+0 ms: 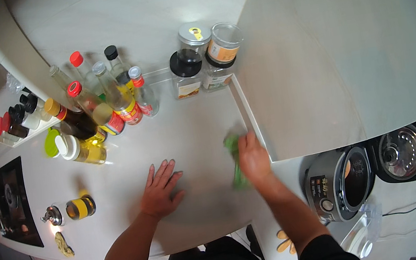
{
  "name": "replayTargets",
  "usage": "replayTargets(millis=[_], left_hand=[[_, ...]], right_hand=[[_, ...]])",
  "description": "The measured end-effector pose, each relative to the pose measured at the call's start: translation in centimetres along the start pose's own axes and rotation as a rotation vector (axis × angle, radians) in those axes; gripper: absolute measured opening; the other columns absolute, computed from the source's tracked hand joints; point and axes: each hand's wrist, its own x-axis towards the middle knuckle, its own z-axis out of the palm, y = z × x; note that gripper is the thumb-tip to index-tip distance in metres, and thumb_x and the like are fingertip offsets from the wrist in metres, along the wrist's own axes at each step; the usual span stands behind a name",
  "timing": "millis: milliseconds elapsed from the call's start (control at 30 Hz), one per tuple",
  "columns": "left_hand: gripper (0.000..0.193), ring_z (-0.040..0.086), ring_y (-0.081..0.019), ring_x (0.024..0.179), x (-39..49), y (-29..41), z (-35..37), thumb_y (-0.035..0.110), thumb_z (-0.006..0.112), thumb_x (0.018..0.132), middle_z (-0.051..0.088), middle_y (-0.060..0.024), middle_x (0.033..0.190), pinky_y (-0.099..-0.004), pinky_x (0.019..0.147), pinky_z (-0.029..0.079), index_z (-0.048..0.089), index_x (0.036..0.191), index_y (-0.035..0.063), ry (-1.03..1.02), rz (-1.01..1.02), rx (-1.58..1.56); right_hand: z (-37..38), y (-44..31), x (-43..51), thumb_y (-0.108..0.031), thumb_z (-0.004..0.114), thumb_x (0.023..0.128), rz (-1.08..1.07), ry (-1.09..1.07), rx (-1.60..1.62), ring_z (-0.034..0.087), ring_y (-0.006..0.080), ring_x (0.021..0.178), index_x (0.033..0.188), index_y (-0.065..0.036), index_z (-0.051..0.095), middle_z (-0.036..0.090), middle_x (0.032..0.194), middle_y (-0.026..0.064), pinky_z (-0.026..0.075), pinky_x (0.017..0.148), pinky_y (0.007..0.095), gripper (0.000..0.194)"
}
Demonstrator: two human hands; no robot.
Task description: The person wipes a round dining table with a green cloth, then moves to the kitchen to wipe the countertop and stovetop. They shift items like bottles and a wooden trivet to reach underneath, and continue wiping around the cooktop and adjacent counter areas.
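My right hand [254, 158] is closed on a green cloth [239, 173], somewhat blurred, which lies against the pale countertop [193, 140] beside the raised edge strip at the wall. To the left, my left hand [162, 191] rests palm down on the same countertop with its fingers spread and nothing in it. Glass sauce bottles [107, 104] with red, yellow and black caps stand in a group beyond my left hand. Stacked clear jars [196, 51] stand at the back, against the wall.
A rice cooker [339, 187] with its lid up stands at the right. On the left are a small jar with a yellow label [80, 208], a metal-topped container [52, 216], a crumpled yellowish cloth [64, 245] and a black cooktop [13, 203]. A shelf [28, 138] holds seasoning bottles.
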Motion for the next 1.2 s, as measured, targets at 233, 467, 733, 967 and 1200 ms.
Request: replayTargets(millis=[233,467,733,967,1200], left_hand=[[0.055,0.038,-0.0313,0.162,-0.2,0.1,0.1,0.032,0.083,0.092,0.044,-0.0098,0.173,-0.0602,0.134,0.023,0.067,0.142,0.0154,-0.019,-0.019,0.011],[0.054,0.039,-0.0299,0.162,-0.5,-0.1,0.2,0.033,0.082,0.093,0.044,-0.0095,0.173,-0.0583,0.134,0.023,0.067,0.142,0.0152,0.021,-0.014,-0.008],[0.054,0.039,-0.0316,0.162,-0.5,-0.4,0.5,0.034,0.082,0.094,0.044,-0.0107,0.173,-0.0602,0.134,0.024,0.067,0.143,0.0155,0.042,-0.001,-0.028],[0.053,0.039,-0.0317,0.161,-0.2,-0.2,0.3,0.039,0.079,0.095,0.045,-0.0112,0.172,-0.0604,0.133,0.025,0.067,0.141,0.0162,0.032,-0.004,0.007],[0.054,0.037,-0.0321,0.162,-0.2,-0.3,0.3,0.041,0.078,0.096,0.043,-0.0112,0.173,-0.0605,0.134,0.023,0.066,0.142,0.016,-0.012,-0.016,0.021]], right_hand=[[2.2,1.6,11.0,-0.014,0.069,0.092,-0.217,-0.046,-0.545,0.058,0.0299,0.111,0.103,-0.007,0.075,0.058,0.121,0.0127,0.051,0.085,0.0335,0.014],[-1.1,3.3,-3.0,-0.006,0.072,0.092,0.004,-0.129,0.093,0.061,0.035,0.119,0.109,-0.002,0.076,0.06,0.129,0.0147,0.06,0.092,0.0467,0.018],[-3.0,1.6,-11.6,-0.004,0.077,0.091,-0.162,-0.091,0.604,0.054,0.0464,0.145,0.135,-0.007,0.074,0.058,0.158,0.0206,0.04,0.123,0.0579,0.044],[0.8,-1.9,-8.3,-0.035,0.07,0.105,-0.06,-0.252,0.467,0.018,0.052,0.165,0.164,0.008,0.038,0.019,0.178,0.0319,0.018,0.133,0.0634,0.08],[6.0,-2.8,3.0,-0.052,0.061,0.108,0.015,-0.088,0.445,0.013,0.0527,0.166,0.165,0.01,0.035,0.017,0.178,0.0345,0.01,0.135,0.0625,0.088]])
